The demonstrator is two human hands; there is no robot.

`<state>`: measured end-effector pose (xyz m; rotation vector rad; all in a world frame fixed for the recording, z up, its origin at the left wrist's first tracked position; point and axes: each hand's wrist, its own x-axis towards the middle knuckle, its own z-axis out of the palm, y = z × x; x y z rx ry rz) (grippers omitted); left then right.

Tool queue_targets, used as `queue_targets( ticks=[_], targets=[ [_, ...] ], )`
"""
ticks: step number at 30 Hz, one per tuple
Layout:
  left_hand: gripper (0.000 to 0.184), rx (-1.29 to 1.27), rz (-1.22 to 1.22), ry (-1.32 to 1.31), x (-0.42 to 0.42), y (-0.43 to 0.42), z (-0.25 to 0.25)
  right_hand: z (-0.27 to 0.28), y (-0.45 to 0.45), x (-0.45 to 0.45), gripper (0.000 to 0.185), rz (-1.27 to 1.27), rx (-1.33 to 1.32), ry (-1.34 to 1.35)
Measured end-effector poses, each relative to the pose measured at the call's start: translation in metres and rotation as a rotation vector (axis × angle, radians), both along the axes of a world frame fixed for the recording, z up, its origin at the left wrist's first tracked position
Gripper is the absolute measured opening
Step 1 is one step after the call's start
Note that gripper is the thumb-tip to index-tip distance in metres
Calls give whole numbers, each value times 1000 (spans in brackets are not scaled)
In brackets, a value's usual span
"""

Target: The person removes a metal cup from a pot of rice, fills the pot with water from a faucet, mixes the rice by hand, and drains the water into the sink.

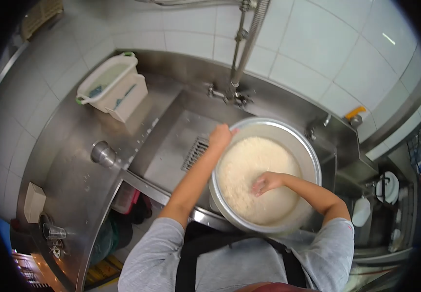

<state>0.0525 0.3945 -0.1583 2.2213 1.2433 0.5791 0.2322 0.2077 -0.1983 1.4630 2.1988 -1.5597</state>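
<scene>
A large round metal pot [312,158] stands over the sink, holding pale rice [239,168] in cloudy water. My left hand [221,136] is closed on the pot's far left rim, its fingertips partly hidden from me. Inside the pot, my right hand [267,183] is at the surface of the rice, fingers loosely bent and a little apart. The tips of those fingers are blurred, and I see nothing gripped in them.
The steel sink [164,146] has a drain grate [195,153] left of the pot. A faucet [231,95] rises behind. On the left counter are a white bin [119,92], a metal cup [103,153] and a clear glass [53,231].
</scene>
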Motion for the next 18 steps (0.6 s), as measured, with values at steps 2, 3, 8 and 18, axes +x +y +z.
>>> queue_targets(
  ticks=[2,3,8,18],
  targets=[
    [53,-19,-2,32,1,1,-1,3,23,36,47,-264,149,-100],
    [53,1,9,27,2,2,0,2,38,51,50,-407,306,-337],
    [53,13,16,52,3,0,1,-15,122,73,65,-752,299,-613],
    [53,1,15,27,1,1,-1,-38,25,-71,75,-8,661,-422]
  ],
)
